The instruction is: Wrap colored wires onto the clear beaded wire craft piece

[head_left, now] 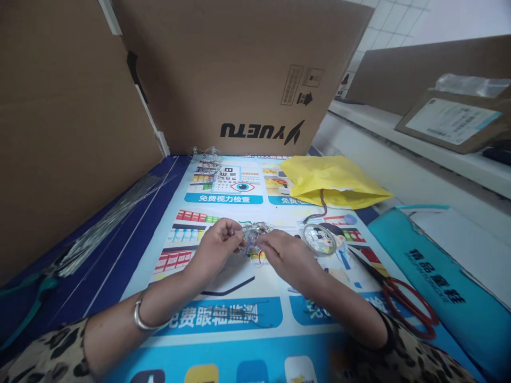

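Note:
In the middle of the printed mat, a small tangle of clear, glittery wire-and-bead work with coloured threads sits between my two hands. My left hand, a metal bangle on its wrist, pinches the left side of the tangle. From the right, my right hand is closed at the other side, thumb and fingertips together on it. Exactly which strand each hand grips is too fine to make out. A round clear dish holding small shiny pieces lies just beyond my right hand. Braided coloured cord trails close by.
A yellow pouch lies at the back right. Red-handled scissors and a teal box are at right. Green-handled pliers and silver wires lie left. Cardboard stands behind, with more wire pieces before it.

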{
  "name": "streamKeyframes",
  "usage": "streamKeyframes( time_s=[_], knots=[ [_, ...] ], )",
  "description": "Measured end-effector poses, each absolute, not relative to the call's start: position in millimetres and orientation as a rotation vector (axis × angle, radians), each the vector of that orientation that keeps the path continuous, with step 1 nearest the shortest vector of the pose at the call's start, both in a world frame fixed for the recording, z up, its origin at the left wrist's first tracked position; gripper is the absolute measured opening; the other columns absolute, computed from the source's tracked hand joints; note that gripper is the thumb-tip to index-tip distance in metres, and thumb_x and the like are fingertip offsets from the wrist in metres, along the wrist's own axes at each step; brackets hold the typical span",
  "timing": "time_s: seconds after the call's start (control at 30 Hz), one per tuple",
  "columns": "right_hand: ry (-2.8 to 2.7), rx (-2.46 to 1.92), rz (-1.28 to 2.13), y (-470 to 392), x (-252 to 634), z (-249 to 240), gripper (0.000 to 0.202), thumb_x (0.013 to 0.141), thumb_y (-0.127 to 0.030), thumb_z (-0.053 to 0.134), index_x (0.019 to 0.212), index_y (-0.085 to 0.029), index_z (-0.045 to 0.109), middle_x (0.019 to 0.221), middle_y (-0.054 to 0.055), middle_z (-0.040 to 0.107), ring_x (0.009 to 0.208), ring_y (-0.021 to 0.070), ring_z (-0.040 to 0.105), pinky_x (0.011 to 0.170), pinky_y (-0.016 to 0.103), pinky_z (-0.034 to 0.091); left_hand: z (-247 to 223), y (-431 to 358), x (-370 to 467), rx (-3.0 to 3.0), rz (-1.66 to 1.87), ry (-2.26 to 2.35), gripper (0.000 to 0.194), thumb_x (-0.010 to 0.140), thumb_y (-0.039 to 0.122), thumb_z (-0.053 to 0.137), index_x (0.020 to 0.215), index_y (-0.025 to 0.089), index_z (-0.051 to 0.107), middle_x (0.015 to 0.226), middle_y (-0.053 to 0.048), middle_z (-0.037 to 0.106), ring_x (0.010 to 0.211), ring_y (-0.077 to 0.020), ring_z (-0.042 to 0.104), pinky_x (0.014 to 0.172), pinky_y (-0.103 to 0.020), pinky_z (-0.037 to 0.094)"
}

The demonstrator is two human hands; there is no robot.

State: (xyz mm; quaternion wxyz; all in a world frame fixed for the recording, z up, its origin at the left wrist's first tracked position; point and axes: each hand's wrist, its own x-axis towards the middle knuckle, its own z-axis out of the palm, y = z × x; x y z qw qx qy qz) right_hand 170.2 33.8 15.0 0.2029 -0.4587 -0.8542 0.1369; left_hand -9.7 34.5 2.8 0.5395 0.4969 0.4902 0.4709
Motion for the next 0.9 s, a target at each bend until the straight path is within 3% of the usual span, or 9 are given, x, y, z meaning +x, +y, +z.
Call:
streamKeyframes(
  time_s=[0.2, 0.37, 0.67, 0.9],
  knots=[
    [-2.39, -1.287, 0.266, 33, 166, -3, 0.025, 0.088, -0.024, 0.049, 0.108, -0.015, 0.061, 0.103, 0.012, 0.066, 0.096, 0.0236, 0.062, 0.082, 0.033, 0.047, 0, 33, -9, 1.145, 1.094, 1.126, 0.014, 0.078, 0.027, 0.06, 0.082, 0.018, 0.05, 0.066, 0.002, 0.06, 0.06, -0.01, 0.054, 0.059, -0.023, 0.041],
    [-2.319, -1.333, 0.323, 37, 166, -6, 0.016, 0.087, -0.02, 0.049, 0.089, -0.017, 0.064, 0.091, 0.008, 0.067, 0.088, 0.0191, 0.062, 0.077, 0.028, 0.046, -2, 31, -10, 1.183, 1.066, 1.074, 0.008, 0.08, 0.023, 0.056, 0.081, 0.018, 0.05, 0.064, 0.002, 0.061, 0.062, -0.0105, 0.055, 0.062, -0.024, 0.042],
    [-2.161, -1.445, 0.578, 45, 170, -5, 0.01, 0.082, -0.019, 0.053, 0.074, -0.019, 0.059, 0.071, -0.001, 0.058, 0.068, 0.0139, 0.054, 0.062, 0.024, 0.036, -9, 36, -16, 1.304, 1.149, 1.197, 0.004, 0.076, 0.016, 0.054, 0.079, 0.018, 0.053, 0.07, 0.002, 0.059, 0.068, -0.0127, 0.057, 0.066, -0.025, 0.042],
    [-2.07, -1.462, 0.684, 49, 172, -9, 0.009, 0.08, -0.02, 0.054, 0.074, -0.02, 0.061, 0.063, -0.003, 0.055, 0.061, 0.0125, 0.051, 0.057, 0.023, 0.033, -9, 34, -17, 1.341, 1.158, 1.218, 0.005, 0.076, 0.016, 0.051, 0.079, 0.018, 0.054, 0.075, 0.0, 0.059, 0.075, -0.0148, 0.057, 0.072, -0.027, 0.042]
  ],
)
